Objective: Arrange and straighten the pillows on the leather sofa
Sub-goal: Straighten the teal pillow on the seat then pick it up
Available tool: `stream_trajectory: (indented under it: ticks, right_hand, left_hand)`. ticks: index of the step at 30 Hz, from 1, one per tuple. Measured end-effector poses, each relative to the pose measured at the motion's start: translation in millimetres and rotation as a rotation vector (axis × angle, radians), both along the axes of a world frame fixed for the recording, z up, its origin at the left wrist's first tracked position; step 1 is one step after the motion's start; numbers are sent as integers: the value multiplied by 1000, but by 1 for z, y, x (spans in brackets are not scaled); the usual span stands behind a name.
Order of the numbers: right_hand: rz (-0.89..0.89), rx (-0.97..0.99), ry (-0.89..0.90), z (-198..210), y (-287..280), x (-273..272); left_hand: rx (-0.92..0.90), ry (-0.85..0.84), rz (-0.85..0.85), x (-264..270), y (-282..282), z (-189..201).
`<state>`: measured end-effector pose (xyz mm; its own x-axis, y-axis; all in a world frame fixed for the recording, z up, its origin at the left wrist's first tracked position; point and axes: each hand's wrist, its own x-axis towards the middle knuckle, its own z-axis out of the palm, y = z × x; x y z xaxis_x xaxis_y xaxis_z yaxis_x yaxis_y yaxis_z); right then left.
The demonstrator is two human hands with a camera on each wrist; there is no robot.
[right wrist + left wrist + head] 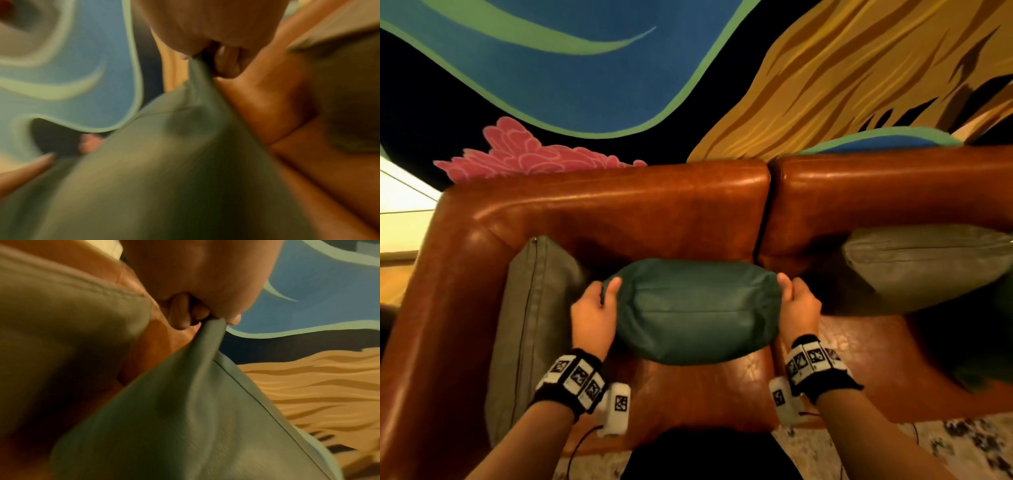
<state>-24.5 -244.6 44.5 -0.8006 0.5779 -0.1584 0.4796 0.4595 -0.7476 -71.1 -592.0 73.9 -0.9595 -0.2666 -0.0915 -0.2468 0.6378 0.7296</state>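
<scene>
A dark green pillow (695,311) hangs between both hands above the seat of the brown leather sofa (619,205). My left hand (599,301) pinches its left corner, and in the left wrist view the left hand (207,316) has thumb and fingers clamped on a stretched tip of the pillow (185,418). My right hand (794,298) pinches the right corner; the right wrist view, blurred, shows the right hand (201,56) squeezing the pillow (164,162) fabric. A grey-olive pillow (534,315) leans against the left armrest. Another grey pillow (928,267) rests against the right backrest.
A painted wall (585,68) with blue, green, tan and pink shapes rises behind the sofa. A seam (765,212) splits the backrest into two sections. Patterned pale floor (928,448) shows at the bottom right, in front of the seat.
</scene>
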Motion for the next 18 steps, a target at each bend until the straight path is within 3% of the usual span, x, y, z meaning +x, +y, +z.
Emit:
stream_trajectory:
  ticks: [3,7,10,13,16,18]
  right_hand:
    - [47,12,56,2,4,6]
    - [6,35,-2,3,40,11]
    - [-28,-25,5,-1,46,11]
    - [-91,-17,-54,-16,65,13]
    - [-101,3,-339,-28,75,14]
    - [80,66,-586,-33,74,16]
  left_hand:
    - [50,21,-16,-3,-1,2]
    - [19,6,-32,-12,-4,7]
    - [39,43,-30,-14,13,30]
    - [134,30,-114,-9,42,76]
    - [294,-147,-307,6,105,115]
    - [346,-219,-470,14,154,112]
